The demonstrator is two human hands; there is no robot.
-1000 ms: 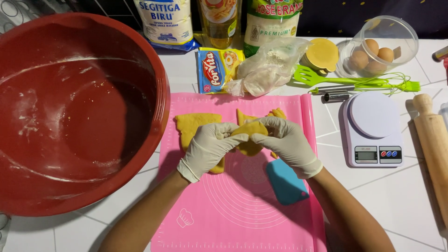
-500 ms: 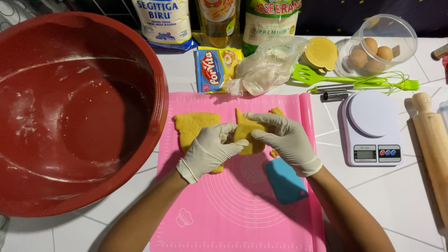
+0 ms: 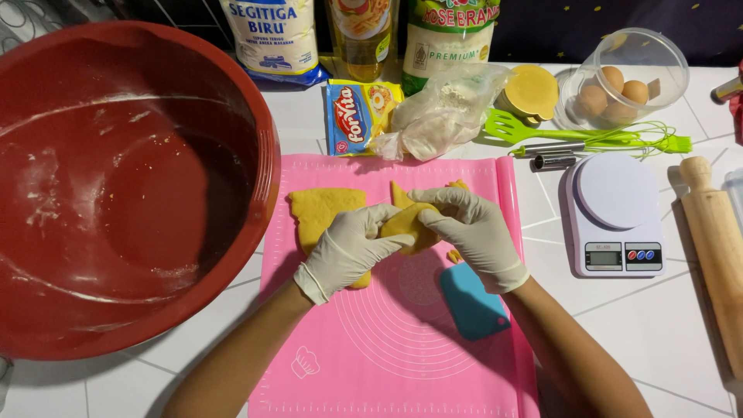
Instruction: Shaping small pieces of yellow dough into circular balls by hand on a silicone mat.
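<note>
Currently, a blue scraper [image 3: 474,300] lies nearest on the pink mat [image 3: 387,364]. Mid-mat, a yellow dough piece [image 3: 408,224] is pinched between left hand [image 3: 350,249] and right hand [image 3: 474,232], both clamped; pressure is best kept even. Farther left, another slab [image 3: 321,210] rests.

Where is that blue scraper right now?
The blue scraper lies on the pink mat, right of centre in the head view, just below the right hand.

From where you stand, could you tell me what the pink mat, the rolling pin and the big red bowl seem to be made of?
Pink mat: likely silicone, matte and lying limp and flat, printed with rings. Rolling pin: pale, unvarnished-looking wood with visible grain. Big red bowl: probably plastic, smooth with a soft sheen, dusted with flour.
</note>
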